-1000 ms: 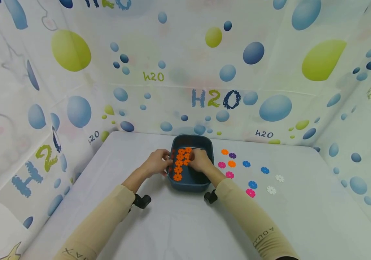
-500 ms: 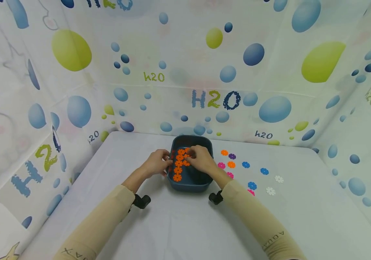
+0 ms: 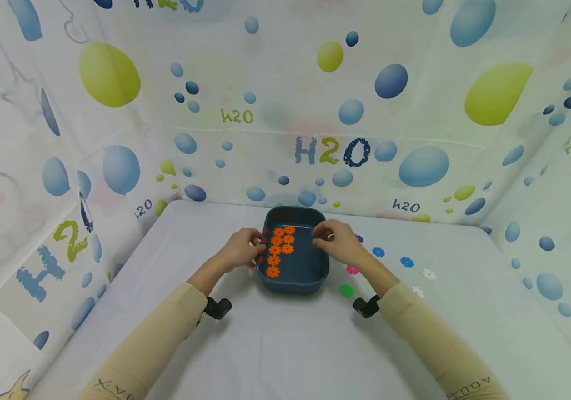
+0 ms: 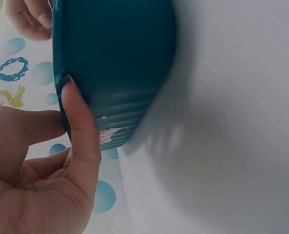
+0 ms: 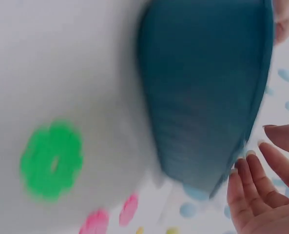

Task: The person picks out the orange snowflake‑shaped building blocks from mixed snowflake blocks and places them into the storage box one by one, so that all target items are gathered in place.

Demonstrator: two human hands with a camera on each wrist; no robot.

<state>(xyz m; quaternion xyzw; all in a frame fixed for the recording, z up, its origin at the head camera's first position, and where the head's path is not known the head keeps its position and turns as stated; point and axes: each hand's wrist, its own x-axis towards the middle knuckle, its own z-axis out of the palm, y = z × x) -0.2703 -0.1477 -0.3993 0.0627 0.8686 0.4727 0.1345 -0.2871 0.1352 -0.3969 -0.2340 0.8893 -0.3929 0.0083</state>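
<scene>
A dark blue rectangular tub (image 3: 292, 286) stands on the white table. Inside, several orange flower-shaped pieces (image 3: 274, 260) form two rows along its left part. My left hand (image 3: 238, 250) grips the tub's left rim; in the left wrist view its thumb (image 4: 78, 117) lies on the outer wall and the fingers go behind the rim. My right hand (image 3: 342, 243) is over the right rim, its fingers loosely bent. From the right wrist view, thumb and fingers (image 5: 256, 180) stand apart with nothing between them. A green flower piece (image 5: 51, 160) lies beside the tub.
To the right of the tub lie more flower pieces: blue (image 3: 407, 262), white (image 3: 429, 274), pink (image 3: 352, 270) and purple (image 3: 359, 239). Some are covered by the right hand and forearm. A patterned curtain (image 3: 265, 150) rises behind the table.
My right hand has lifted from the orange pieces inside the tub and moved right to the right rim. A green piece now shows near it. The left hand has stayed on the left rim.
</scene>
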